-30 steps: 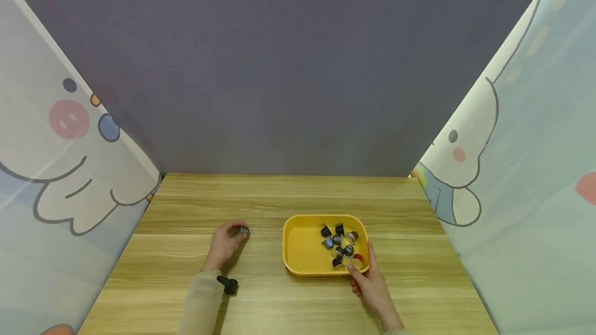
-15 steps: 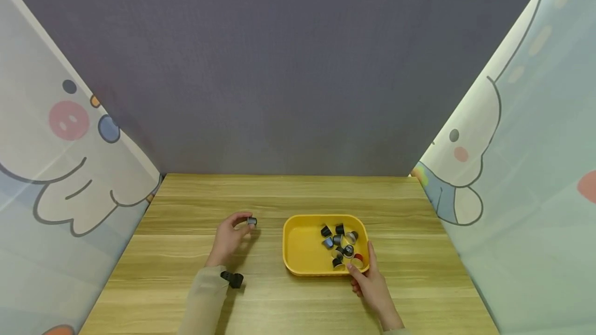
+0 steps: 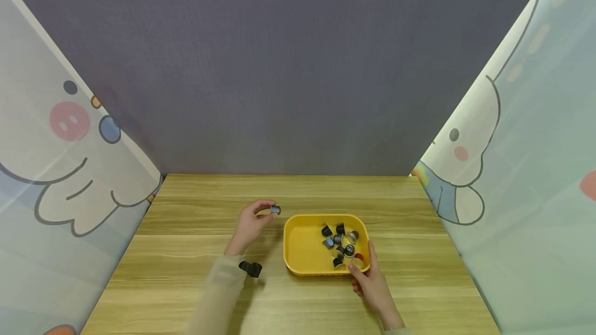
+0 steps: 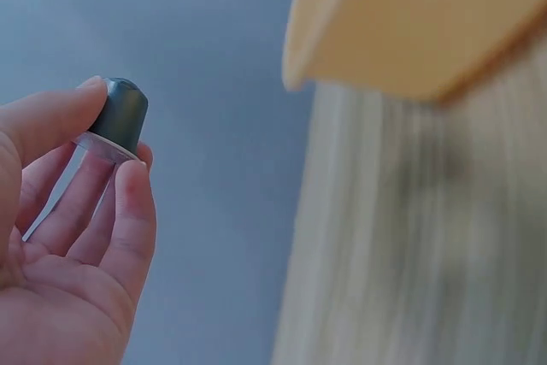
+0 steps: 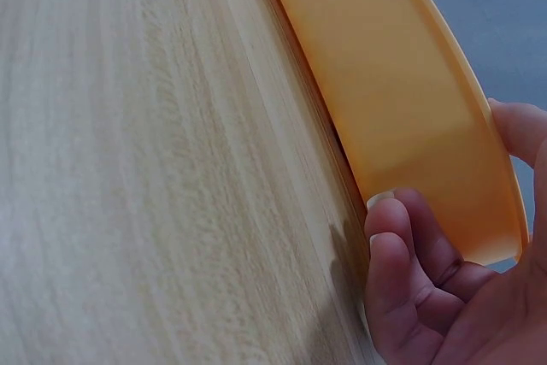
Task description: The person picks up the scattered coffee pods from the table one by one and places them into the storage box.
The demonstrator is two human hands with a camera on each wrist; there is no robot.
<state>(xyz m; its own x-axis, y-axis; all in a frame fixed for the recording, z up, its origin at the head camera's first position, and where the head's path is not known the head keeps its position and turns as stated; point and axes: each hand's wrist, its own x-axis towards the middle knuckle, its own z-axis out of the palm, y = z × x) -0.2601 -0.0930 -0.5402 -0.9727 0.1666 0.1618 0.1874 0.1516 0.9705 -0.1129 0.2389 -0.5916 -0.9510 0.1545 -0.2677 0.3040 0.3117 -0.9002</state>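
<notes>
My left hand (image 3: 250, 225) pinches a small dark coffee capsule (image 4: 120, 119) between thumb and fingers, off the table and just left of the tray's far left corner. In the left wrist view the capsule has a grey-green body and a pale rim at its lower end. A yellow tray (image 3: 302, 272) stands on the table with several coffee capsules in its right half, among them a blue one (image 3: 328, 242) and a red one (image 3: 359, 256). My right hand (image 3: 374, 287) grips the tray's near right corner, thumb over the rim and fingers along the outer wall (image 5: 402, 83).
The wooden table (image 3: 209, 190) reaches back to a grey partition (image 3: 288, 92). Printed cartoon curtains (image 3: 526, 169) flank it on both sides. A black wrist strap with a small device (image 3: 251, 269) sits on the left sleeve.
My left hand has lifted the coffee capsule and carried it right and away from me, toward the tray's left end. The right hand and the tray stay where they were.
</notes>
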